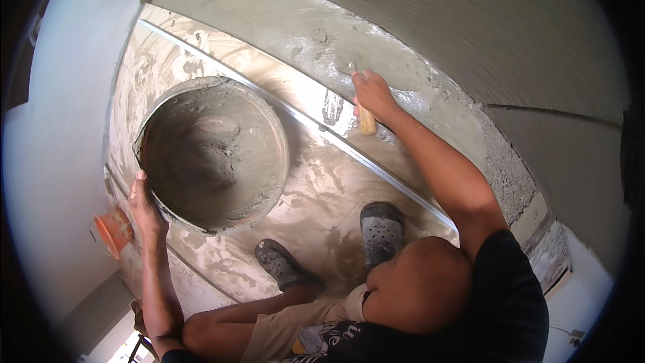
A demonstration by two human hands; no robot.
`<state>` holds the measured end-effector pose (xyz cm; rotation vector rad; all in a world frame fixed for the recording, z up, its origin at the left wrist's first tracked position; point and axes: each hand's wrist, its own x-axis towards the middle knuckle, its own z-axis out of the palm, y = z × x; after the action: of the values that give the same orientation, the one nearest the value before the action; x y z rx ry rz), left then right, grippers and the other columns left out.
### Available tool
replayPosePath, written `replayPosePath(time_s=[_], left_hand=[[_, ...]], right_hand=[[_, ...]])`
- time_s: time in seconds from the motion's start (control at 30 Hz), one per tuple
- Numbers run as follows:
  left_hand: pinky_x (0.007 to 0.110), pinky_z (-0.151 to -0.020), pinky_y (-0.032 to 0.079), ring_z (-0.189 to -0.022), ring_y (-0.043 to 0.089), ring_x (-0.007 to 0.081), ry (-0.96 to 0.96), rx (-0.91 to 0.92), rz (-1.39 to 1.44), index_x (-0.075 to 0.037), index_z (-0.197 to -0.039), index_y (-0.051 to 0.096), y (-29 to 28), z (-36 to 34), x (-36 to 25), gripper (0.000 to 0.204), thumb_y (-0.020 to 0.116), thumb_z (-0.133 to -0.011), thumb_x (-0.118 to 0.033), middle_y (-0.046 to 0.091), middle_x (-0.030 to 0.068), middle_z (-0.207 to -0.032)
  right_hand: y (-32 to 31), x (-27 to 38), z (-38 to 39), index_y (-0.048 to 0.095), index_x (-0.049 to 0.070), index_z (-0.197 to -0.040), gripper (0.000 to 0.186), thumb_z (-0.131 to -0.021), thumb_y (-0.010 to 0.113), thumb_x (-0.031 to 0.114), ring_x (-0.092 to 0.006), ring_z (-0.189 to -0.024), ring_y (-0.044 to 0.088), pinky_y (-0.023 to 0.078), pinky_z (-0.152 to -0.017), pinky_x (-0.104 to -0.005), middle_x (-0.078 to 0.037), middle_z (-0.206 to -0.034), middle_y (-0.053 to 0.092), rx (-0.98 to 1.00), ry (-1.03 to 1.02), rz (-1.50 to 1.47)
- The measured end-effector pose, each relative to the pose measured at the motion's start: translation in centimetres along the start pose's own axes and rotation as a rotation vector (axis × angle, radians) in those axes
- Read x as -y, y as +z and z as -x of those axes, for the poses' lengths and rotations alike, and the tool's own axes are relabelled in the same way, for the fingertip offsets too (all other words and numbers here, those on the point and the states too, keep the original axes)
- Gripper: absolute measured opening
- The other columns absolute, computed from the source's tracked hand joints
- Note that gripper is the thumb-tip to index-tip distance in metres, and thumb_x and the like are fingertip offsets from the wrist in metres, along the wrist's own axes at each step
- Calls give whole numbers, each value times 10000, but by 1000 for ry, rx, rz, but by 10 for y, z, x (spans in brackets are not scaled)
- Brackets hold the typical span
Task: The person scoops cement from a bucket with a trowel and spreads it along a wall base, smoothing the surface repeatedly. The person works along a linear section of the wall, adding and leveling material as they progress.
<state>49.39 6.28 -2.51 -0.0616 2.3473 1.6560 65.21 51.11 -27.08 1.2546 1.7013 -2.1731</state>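
My left hand (144, 207) grips the left rim of a large round dark tub (285, 154) on the floor. Grey wet mortar (225, 161) coats its inside. My right hand (373, 96) is closed around a trowel's wooden handle (367, 121). The end of the handle points back toward me. Most of the trowel's blade is hidden by the hand or blends into the grey behind it. Beyond the fingers lies a band of smoothed wet mortar (289, 23), shiny close to the hand.
A long metal straightedge (363, 158) crosses the smeared tiled floor (322, 195) diagonally, right of the tub. A small orange bucket (114, 232) stands at the left. My feet in grey clogs (381, 232) are below the tub. Grey plastered walls (524, 47) rise around.
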Motion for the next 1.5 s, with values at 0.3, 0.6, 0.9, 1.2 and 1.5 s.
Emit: replayPosePath(time_s=[0.3,0.6,0.9,1.2,1.5], left_hand=[[346,-1082,490,-1221,643,210,-11,-10,-9,69,-1407,593,-8,6,2,510,540,-1110,-342,672,141,-1364],[326,-1046,484,-1159,648,189,25,12,-54,81,-1341,636,8,0,-8,493,533,-1113,-343,699,135,-1306],[332,-1075,476,-1195,645,200,4,44,-38,79,-1376,619,8,-3,-11,510,550,-1107,-348,691,136,-1332],[330,-1069,481,-1184,645,193,18,44,-35,72,-1348,640,4,-6,-8,489,562,-1104,-345,700,132,-1315],[330,-1054,492,-1171,656,191,46,73,-43,71,-1344,642,10,-5,-11,486,557,-1108,-344,705,126,-1307]], right_hand=[[61,61,-52,660,-42,-1166,362,-1061,518,274,-396,-949,752,635,-794,-490,-292,-1020,708,169,67,264],[-6,69,-29,748,-3,-1204,331,-998,524,126,-400,-1191,701,570,-998,-480,-230,-1286,719,-98,10,880],[-39,74,-15,739,-45,-1187,340,-983,514,109,-397,-1042,756,580,-944,-482,-266,-1182,743,-1,21,872],[-97,20,39,686,-110,-1089,391,-1061,468,214,-377,-767,770,600,-833,-480,-312,-920,745,-151,-24,870],[-156,-49,95,633,-103,-1121,440,-1091,418,280,-465,-826,733,551,-901,-544,-330,-914,727,-246,-67,968]])
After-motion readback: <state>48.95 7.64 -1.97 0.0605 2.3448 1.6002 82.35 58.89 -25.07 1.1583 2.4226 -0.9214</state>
